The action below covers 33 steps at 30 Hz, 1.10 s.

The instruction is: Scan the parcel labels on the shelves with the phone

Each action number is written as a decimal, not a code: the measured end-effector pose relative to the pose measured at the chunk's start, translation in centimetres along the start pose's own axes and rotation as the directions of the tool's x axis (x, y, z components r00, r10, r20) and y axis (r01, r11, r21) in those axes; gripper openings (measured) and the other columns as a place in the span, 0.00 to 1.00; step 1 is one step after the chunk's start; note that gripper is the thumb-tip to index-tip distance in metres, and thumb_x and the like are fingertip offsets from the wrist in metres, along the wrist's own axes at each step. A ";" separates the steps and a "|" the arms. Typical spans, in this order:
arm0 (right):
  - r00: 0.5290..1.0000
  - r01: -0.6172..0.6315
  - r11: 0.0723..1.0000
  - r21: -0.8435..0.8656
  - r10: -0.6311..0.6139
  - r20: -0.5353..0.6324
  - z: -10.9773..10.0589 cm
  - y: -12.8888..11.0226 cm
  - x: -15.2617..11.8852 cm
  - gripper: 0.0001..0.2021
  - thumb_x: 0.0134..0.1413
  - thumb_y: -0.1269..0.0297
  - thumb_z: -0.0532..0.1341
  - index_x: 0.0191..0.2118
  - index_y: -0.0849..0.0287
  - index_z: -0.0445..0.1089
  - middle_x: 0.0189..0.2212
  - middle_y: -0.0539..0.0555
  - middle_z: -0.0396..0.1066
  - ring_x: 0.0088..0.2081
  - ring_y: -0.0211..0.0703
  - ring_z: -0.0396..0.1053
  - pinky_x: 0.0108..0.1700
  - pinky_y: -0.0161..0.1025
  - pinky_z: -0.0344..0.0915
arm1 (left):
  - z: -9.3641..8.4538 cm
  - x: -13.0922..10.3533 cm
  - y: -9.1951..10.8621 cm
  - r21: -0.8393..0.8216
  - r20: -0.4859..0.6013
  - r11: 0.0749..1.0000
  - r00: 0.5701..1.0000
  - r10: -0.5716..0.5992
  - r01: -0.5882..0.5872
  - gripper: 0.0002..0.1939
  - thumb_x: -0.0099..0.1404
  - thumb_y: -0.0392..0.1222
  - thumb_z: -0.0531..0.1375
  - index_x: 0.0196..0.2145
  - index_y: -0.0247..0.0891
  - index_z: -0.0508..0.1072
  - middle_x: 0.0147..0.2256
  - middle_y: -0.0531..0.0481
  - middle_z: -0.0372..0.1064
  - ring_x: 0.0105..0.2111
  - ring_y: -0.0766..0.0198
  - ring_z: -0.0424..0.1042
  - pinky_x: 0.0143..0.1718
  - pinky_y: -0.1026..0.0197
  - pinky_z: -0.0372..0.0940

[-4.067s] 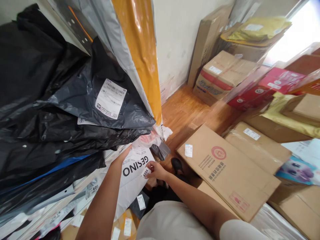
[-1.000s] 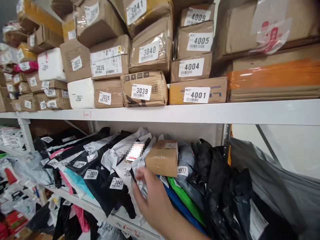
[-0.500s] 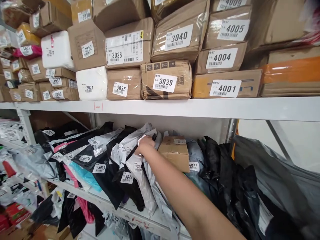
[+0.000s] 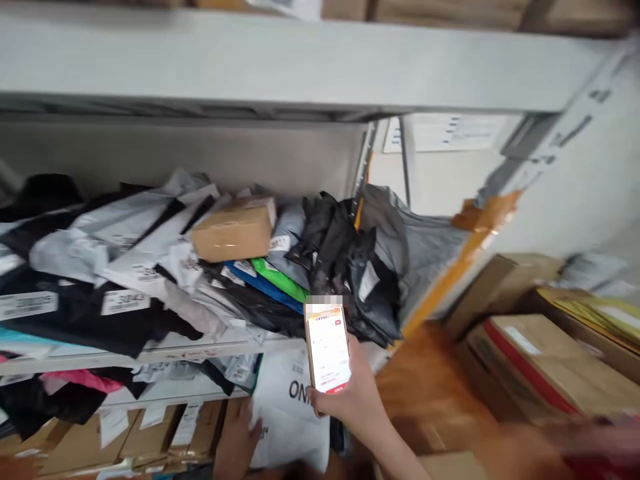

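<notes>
Back from the bags on the long white shelf (image 4: 165, 357) has come the right hand (image 4: 357, 397), while below the shelf's edge the white bag (image 4: 290, 427) lies between the hands, nearer the left. Its left edge meets the left hand (image 4: 235, 443), part-curled, though I can't tell if it grips; the right is closed round the phone (image 4: 329, 353), long side pointing shelfward.

So the white sticker (image 4: 126, 302) on the black plastic bag (image 4: 107, 333) reads 3043, a bit smeared. The big white plastic bag (image 4: 285, 380) has bold black "ON" showing, more letters partly hidden. Text on the lit rectangular phone (image 4: 329, 350) is too tiny to read, and the other stickers are too blurry for me.
</notes>
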State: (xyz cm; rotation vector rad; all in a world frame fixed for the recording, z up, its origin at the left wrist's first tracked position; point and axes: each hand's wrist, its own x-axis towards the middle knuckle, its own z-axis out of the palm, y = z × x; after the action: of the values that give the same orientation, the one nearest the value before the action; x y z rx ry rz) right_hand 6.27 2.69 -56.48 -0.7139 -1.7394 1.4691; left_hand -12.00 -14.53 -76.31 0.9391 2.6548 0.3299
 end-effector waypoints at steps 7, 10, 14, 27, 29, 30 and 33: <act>0.955 -0.296 0.671 0.679 0.227 0.192 -4.0 9.2 -4.4 0.51 0.18 0.31 0.72 0.53 0.50 0.62 0.44 0.57 0.75 0.46 0.61 0.74 0.47 0.54 0.69 | -1.7 1.1 4.3 0.244 -0.021 0.969 0.998 0.053 -0.046 0.20 0.71 0.37 0.46 0.55 0.27 0.66 0.52 0.33 0.71 0.50 0.52 0.73 0.50 0.54 0.65; 0.923 -0.381 0.515 0.768 0.268 0.278 -4.4 10.6 -6.0 0.45 0.32 0.37 0.71 0.57 0.48 0.59 0.46 0.58 0.76 0.46 0.61 0.76 0.46 0.56 0.70 | -0.9 1.2 4.8 0.297 -0.030 0.953 0.997 0.077 -0.065 0.19 0.71 0.38 0.46 0.54 0.29 0.67 0.52 0.34 0.71 0.50 0.51 0.73 0.50 0.52 0.65; 0.911 -0.403 0.472 0.784 0.291 0.293 -5.7 11.2 -6.6 0.39 0.33 0.63 0.75 0.54 0.47 0.59 0.48 0.54 0.76 0.48 0.57 0.75 0.48 0.53 0.71 | 0.2 1.4 4.3 0.284 -0.043 0.958 0.997 0.065 -0.050 0.21 0.72 0.39 0.44 0.55 0.27 0.65 0.55 0.34 0.68 0.54 0.50 0.70 0.55 0.53 0.63; 0.924 -0.374 0.532 0.760 0.283 0.257 -8.0 13.3 -7.4 0.41 0.35 0.69 0.74 0.57 0.47 0.58 0.48 0.52 0.75 0.48 0.54 0.75 0.49 0.52 0.72 | 1.8 2.0 3.3 0.223 -0.104 0.972 0.990 0.097 -0.072 0.24 0.69 0.43 0.43 0.54 0.27 0.64 0.48 0.31 0.71 0.50 0.47 0.72 0.48 0.49 0.67; 0.923 -0.376 0.529 0.760 0.282 0.261 -8.1 13.5 -7.4 0.41 0.35 0.68 0.74 0.57 0.46 0.58 0.50 0.53 0.75 0.50 0.55 0.75 0.50 0.52 0.71 | 1.8 2.1 3.3 0.198 -0.115 0.976 0.987 0.113 -0.089 0.23 0.69 0.43 0.43 0.54 0.27 0.64 0.49 0.31 0.71 0.49 0.46 0.72 0.47 0.47 0.67; 0.923 -0.377 0.527 0.762 0.284 0.260 -8.1 13.6 -7.4 0.41 0.35 0.68 0.74 0.58 0.46 0.58 0.51 0.53 0.74 0.50 0.55 0.75 0.50 0.53 0.71 | 1.9 2.1 3.3 0.184 -0.119 0.979 0.986 0.116 -0.093 0.23 0.69 0.43 0.43 0.54 0.28 0.64 0.49 0.31 0.70 0.49 0.46 0.72 0.48 0.47 0.67; 0.917 -0.390 0.520 0.760 0.296 0.268 -8.1 13.8 -7.4 0.42 0.36 0.67 0.74 0.58 0.47 0.57 0.53 0.55 0.73 0.52 0.56 0.74 0.51 0.52 0.70 | 1.9 2.2 3.2 0.153 -0.112 0.984 0.987 0.113 -0.095 0.21 0.68 0.43 0.44 0.54 0.32 0.63 0.49 0.34 0.70 0.50 0.48 0.71 0.50 0.48 0.66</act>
State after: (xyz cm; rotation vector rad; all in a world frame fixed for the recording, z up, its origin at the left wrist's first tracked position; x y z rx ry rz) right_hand 16.52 4.06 -70.71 -0.4784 -0.7908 2.3631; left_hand -11.14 -10.49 -77.50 1.1403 2.7767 0.2221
